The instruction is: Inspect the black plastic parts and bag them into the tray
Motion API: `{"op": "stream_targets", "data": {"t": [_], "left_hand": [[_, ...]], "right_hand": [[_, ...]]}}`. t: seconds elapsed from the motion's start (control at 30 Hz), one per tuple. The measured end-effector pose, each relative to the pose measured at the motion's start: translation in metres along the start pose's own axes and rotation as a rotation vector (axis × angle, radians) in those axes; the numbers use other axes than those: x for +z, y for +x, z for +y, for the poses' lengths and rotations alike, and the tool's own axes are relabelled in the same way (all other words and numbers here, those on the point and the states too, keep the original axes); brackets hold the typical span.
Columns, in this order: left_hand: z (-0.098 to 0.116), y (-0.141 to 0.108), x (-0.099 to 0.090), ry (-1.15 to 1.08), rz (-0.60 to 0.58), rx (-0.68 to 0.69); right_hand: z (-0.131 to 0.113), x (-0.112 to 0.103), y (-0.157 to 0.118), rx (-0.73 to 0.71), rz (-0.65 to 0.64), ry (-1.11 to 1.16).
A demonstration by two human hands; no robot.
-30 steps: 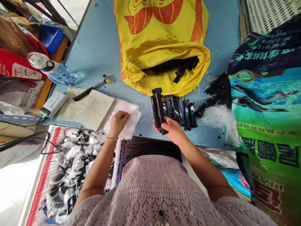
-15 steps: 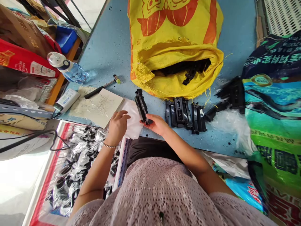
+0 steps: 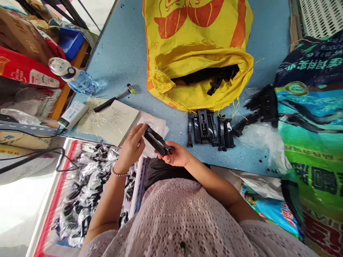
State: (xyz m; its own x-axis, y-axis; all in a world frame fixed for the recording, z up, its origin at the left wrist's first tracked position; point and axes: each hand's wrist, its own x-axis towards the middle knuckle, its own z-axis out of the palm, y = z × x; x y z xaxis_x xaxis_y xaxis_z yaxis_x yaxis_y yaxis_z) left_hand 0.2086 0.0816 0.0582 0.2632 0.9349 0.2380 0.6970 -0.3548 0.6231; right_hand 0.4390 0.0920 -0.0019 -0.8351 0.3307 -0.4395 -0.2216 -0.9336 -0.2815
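My right hand [image 3: 178, 155] grips the near end of a long black plastic part [image 3: 157, 141], which has a slot along its length. The part tilts up to the left, its far end beside the fingertips of my left hand [image 3: 131, 146]. Those left fingers are bent and close together over the edge of a stack of thin clear plastic bags [image 3: 160, 125]; what they pinch, if anything, is hidden. Right of my hands, several similar black parts [image 3: 205, 126] stand in a row on the blue table [image 3: 125, 46].
A yellow woven sack [image 3: 198, 50] lies open with black parts inside. At left are a hammer [image 3: 115, 100], a cardboard piece [image 3: 112, 121], a white box [image 3: 73, 114] and a water bottle [image 3: 77, 78]. Below stands a crate of bagged parts [image 3: 88, 185]. A printed sack [image 3: 308, 125] stands right.
My right hand has drawn the black part slightly nearer and swung its far end left. My left fingers have moved beside that end and closed together.
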Motion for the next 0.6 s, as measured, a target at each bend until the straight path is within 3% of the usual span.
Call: {"op": "stream_targets", "data": {"t": [0.1,0.2,0.27,0.33,0.4,0.43,0.5,0.6], "left_hand": [[0.020,-0.016,0.014,-0.078,-0.165,0.195],[0.034,-0.025,0.026,-0.113,-0.221,0.269],[0.045,-0.031,0.020,-0.088,-0.157,0.283],[0.056,-0.047,0.000,-0.053,-0.094,0.252],[0.059,-0.076,-0.030,-0.023,-0.122,0.121],[0.054,-0.097,-0.046,-0.004,-0.183,0.022],[0.027,-0.146,-0.071,0.072,-0.322,-0.252],[-0.031,-0.221,-0.087,0.282,-0.629,-0.786]], "right_hand": [[-0.005,0.008,0.007,-0.198,0.173,-0.227],[-0.001,0.025,-0.006,-0.425,0.328,-0.694],[0.006,0.038,-0.019,-0.505,0.284,-0.882],[0.012,0.046,-0.031,-0.473,0.090,-0.874],[0.011,0.047,-0.042,-0.425,-0.029,-0.851],[0.007,0.044,-0.048,-0.429,0.000,-0.888],[-0.007,0.032,-0.062,-0.516,0.251,-1.087],[-0.031,0.009,-0.085,-0.637,0.813,-1.603]]}}
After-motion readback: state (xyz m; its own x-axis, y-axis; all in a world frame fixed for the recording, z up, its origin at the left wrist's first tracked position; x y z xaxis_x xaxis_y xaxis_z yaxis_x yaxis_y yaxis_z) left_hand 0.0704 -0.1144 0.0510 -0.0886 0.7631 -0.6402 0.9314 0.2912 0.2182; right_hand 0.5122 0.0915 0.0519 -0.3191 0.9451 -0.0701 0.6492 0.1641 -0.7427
